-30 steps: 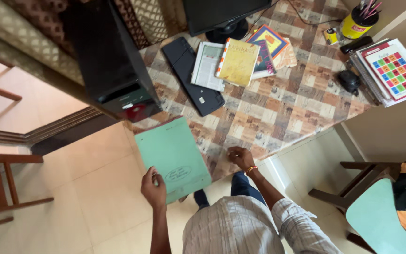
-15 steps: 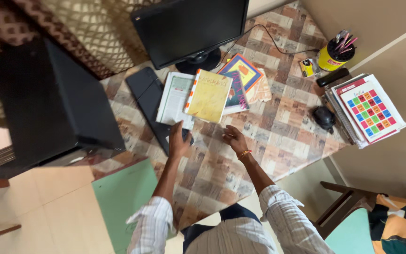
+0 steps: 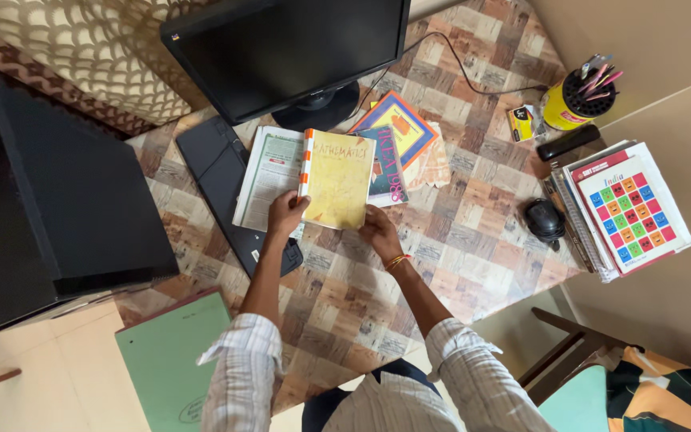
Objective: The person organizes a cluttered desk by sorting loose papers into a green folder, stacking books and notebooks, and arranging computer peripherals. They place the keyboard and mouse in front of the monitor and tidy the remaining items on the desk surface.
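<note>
From the head view, your left hand (image 3: 285,213) grips the lower left corner of the yellow book (image 3: 336,178), and your right hand (image 3: 378,228) closes on its lower right corner. The book lies on a spread of books (image 3: 397,144) before the black monitor (image 3: 289,52), beside the keyboard (image 3: 217,172)

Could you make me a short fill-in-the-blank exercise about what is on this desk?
1. Both hands, the left hand and the right hand, grip the ____ book.
2. The pens stand in a ____ cup.
3. The folder at the table's near edge is ____.
4. The black mouse lies on the person's ____ side.

Missing words: yellow; yellow; green; right
</note>
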